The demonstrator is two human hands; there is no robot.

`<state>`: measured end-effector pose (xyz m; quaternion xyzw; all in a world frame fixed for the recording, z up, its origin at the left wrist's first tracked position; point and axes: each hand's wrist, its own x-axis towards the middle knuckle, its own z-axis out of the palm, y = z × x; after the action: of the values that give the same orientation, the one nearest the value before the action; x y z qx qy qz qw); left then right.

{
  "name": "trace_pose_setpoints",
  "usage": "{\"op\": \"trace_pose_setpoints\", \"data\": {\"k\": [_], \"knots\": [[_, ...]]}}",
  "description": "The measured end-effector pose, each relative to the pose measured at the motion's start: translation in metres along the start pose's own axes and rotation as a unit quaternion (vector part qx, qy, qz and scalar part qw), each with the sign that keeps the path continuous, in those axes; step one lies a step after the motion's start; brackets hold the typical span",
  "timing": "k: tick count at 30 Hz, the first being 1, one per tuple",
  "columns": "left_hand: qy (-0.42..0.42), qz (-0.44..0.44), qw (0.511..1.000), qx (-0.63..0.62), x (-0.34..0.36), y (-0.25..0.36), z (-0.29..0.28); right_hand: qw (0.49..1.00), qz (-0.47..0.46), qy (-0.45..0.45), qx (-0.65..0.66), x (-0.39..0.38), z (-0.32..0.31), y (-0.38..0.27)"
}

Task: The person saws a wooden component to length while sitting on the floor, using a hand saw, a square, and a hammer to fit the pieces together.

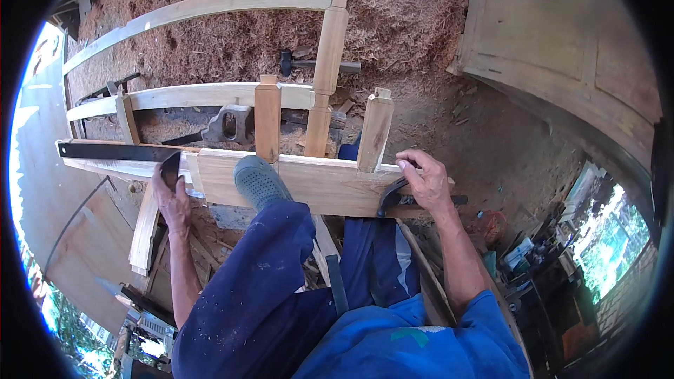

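A long pale board [323, 186] lies across in front of me, under my foot in a grey-green clog [258, 179]. My left hand [170, 200] is closed round a dark, flat piece at the board's left part. It meets a long black blade [105, 151] lying along the board's top edge, together looking like a carpenter's square. At the board's right end, my right hand [427, 181] has its thumb and fingers pinched together by the top edge. Anything between them is too small to name. Just beside this hand, a black claw hammer [388, 198] rests against the board.
Two short wooden posts [267, 116] [375, 130] rise from the board. Beyond it lie a handsaw [228, 125], a hammer [286, 63] and curved rails [217, 1] joined to a long post [330, 45]. Wood shavings [400, 35] cover the ground behind. A large wooden panel [554, 28] stands far right.
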<state>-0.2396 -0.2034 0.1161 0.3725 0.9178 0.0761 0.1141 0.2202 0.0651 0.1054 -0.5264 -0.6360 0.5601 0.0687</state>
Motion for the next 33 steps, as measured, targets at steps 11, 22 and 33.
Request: {"op": "trace_pose_setpoints", "data": {"k": [11,22,33], "knots": [[-0.225,0.371,0.9,-0.039,-0.007,0.22,0.114,0.994,0.063,0.084,0.014,-0.035,-0.029,0.037],[-0.262,0.351,0.898,0.028,-0.033,0.227,0.142,0.995,0.078,0.066,0.006,-0.065,-0.014,0.059],[-0.262,0.349,0.9,0.014,-0.031,0.226,0.142,0.997,0.057,0.038,-0.029,-0.058,-0.02,0.051]]}}
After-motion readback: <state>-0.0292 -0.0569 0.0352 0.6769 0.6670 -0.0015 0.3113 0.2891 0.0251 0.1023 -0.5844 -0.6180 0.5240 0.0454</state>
